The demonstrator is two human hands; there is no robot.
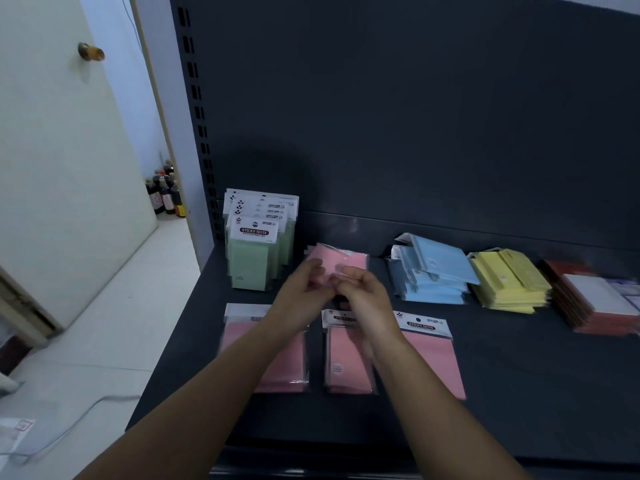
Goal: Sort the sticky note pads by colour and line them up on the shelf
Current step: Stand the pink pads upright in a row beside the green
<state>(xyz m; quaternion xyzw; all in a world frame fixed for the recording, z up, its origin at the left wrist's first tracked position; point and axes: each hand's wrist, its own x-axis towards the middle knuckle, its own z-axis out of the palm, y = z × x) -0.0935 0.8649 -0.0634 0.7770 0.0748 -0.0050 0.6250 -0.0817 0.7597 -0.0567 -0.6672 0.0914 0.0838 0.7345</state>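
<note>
1. The left hand (304, 289) and the right hand (360, 292) were drawn close together, fingertips almost meeting, raised above the dark shelf (519, 375).
2. Between them they carried the held pink pad (346, 261) by its near edge. Blur smeared the fingers, but both hands seemed to pinch it with curled fingers and thumbs. The pad stuck out just beyond the fingertips, tilted rather than flat.
3. Just to the left of the left hand, and slightly beyond it, the green pads (256, 258) stood upright in a row, one behind another, with their label cards facing the person.
4. Beneath the wrists and forearms, the flat pink pads (346, 358) lay on the shelf side by side and a little apart. One lay under the left forearm, one below the right wrist, and one on the outer side of the right forearm.
5. To the right of the right hand, the blue pads (436, 271) sat in a loose, slipping pile. The yellow pads (509, 282) were stacked just beyond that pile, and the orange-red pads (595, 317) were farthest from the hand.
6. Well off to the left of the left hand stood a pale door (69, 168) with a round knob (90, 51). Dark bottles (166, 195) were grouped on the floor past its edge.
</note>
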